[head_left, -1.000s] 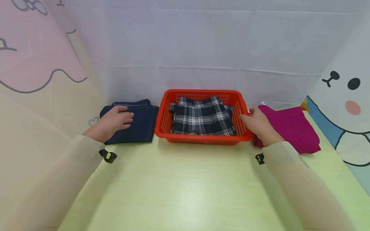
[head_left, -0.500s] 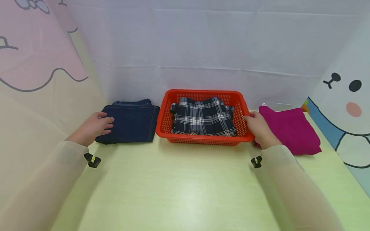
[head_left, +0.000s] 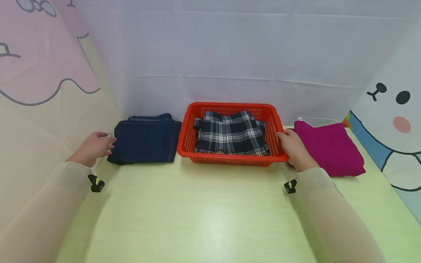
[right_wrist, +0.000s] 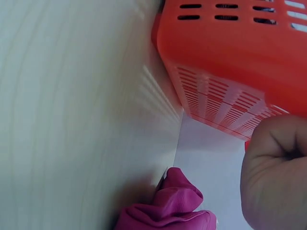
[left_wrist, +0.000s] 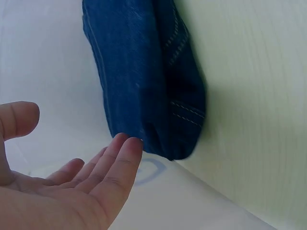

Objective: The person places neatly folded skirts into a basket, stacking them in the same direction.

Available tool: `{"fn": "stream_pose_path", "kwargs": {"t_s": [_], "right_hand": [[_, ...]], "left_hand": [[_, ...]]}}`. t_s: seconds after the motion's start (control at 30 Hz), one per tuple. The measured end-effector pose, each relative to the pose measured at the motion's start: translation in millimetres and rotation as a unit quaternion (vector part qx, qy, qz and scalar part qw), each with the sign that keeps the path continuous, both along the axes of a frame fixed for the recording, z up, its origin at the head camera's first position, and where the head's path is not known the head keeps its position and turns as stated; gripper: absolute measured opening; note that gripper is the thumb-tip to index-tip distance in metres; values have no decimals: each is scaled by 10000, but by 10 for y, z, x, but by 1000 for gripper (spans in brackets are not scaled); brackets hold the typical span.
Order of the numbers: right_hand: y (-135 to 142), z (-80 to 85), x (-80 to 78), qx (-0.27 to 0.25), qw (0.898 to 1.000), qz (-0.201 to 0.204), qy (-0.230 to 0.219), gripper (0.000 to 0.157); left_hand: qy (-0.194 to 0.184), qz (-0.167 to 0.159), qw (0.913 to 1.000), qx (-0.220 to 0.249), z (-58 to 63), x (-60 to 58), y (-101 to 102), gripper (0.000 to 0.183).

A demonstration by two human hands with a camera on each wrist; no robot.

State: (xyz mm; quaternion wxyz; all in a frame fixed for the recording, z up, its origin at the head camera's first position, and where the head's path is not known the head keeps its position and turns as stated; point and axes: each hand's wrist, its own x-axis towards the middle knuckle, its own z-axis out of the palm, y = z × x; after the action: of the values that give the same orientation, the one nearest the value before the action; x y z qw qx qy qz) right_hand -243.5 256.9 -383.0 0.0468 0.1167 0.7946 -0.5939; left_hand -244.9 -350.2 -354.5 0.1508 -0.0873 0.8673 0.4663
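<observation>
Left hand (head_left: 93,148) is shifting outward, wide, leaving denim (head_left: 144,141) inboard; right hand (head_left: 294,149) is gripping basket (head_left: 227,156), apparently steadying, probably requiring release next.

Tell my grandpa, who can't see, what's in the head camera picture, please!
A person's right hand holds the right side of a red basket with plaid cloth inside, on a pale table. The left hand is beside folded dark blue denim, left of the basket, and magenta cloth lies to the right.

The basket (head_left: 230,156) is red — denim (head_left: 144,141) navy — inner cloth (head_left: 227,134) plaid.
</observation>
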Motion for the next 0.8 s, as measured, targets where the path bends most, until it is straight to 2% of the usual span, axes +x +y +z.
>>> {"fn": "stream_pose_path", "kwargs": {"t_s": [0.13, 0.27, 0.37, 0.57, 0.67, 0.8], "right_hand": [[2, 5, 0, 6, 10000, -3, -5, 47], [2, 2, -2, 21, 10000, -17, -7, 47], [3, -15, -6, 10, 10000, -12, 39, 47], [11, -35, -8, 36, 10000, -61, 53, 46], [7, -35, -7, 15, 10000, -84, 45, 45], [1, -33, -11, -89, 9999, -48, 78, 45]], "left_hand": [[-20, 66, 9997, -225, -68, -59, -59, 87], [-13, 112, 9956, -929, -153, -139, -45, 87], [99, -25, 9885, -1506, -192, -187, 29, 84], [483, -510, 9721, -2237, -282, -319, 208, 78], [489, -668, 9663, -2439, -339, -390, 277, 80], [405, -852, 9631, -2519, -404, -468, 347, 83]]}}
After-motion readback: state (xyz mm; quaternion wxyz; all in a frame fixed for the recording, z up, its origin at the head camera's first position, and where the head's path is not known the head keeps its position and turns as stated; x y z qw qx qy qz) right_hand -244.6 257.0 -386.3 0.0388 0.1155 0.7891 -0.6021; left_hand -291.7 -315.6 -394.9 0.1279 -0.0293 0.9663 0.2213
